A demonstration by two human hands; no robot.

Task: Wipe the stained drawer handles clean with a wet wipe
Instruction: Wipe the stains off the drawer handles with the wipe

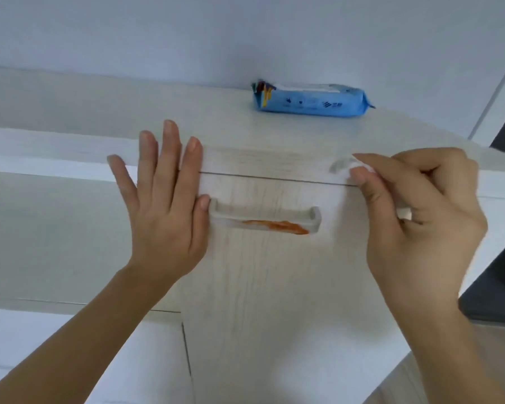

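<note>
Now the left hand (161, 211) is laid flat, fingers straight, beside the orange-stained drawer handle (264, 218), while a white wet wipe (347, 166) is pinched in the right hand (420, 217)

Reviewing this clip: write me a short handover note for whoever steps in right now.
Left hand: open, flat on the drawer front beside the handle.
Right hand: pinching a white wet wipe near the drawer's top right edge, off the handle.
Wipes pack: on the cabinet top, by the wall.
Done: wipe in hand.
Left: orange stain still on the handle's right half; wipe it off.
</note>
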